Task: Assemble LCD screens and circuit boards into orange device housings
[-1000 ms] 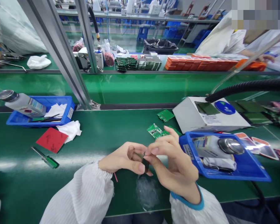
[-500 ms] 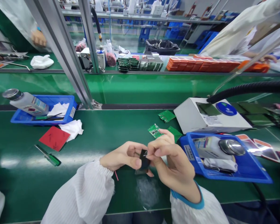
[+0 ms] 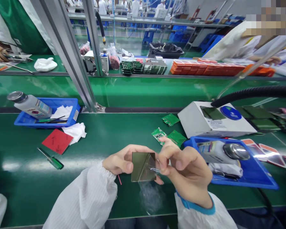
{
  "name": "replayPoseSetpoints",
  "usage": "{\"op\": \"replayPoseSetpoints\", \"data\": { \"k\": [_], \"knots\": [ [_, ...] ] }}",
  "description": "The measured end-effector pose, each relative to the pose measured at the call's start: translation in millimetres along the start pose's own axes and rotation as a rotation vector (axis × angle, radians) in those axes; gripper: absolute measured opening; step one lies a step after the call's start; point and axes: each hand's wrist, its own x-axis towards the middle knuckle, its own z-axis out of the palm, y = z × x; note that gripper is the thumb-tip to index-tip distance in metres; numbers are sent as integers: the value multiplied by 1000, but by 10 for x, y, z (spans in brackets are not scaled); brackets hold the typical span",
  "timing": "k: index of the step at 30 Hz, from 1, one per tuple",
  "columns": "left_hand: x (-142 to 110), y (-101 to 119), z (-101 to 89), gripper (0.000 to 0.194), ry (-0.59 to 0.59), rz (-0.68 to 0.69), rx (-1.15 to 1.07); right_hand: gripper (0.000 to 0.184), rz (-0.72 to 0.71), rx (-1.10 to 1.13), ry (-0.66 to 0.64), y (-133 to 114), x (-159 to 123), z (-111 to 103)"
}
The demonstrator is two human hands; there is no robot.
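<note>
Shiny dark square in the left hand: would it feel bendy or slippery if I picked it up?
The dark square is probably stiff, not bendy: its face looks flat and its edges straight. It may feel a bit slippery, because its glossy face shows reflections.

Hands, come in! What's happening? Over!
Left hand holding panel. Right hand pinched near its right edge. Green boards beyond, out of the way.

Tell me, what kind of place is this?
Probably an electronics factory: green circuit boards and a screwdriver lie on this workbench, and more boards are stacked opposite.
</note>
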Motion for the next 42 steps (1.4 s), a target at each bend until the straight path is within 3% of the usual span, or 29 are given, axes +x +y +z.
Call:
{"op": "replayPoseSetpoints", "data": {
  "k": [18,29,35,42],
  "knots": [
    [-69,-59,-89,62,-44,73,20,31,143,327,129,-31,-48,-137],
    [-64,-35,-60,67,-12,39,19,39,202,502,87,-73,66,-189],
    [-64,-16,-114,68,-30,52,76,43,236,648,233,-21,116,-266],
    [-96,12,-93,68,-33,41,27,40,351,552,415,51,-40,-272]
  ]
}}
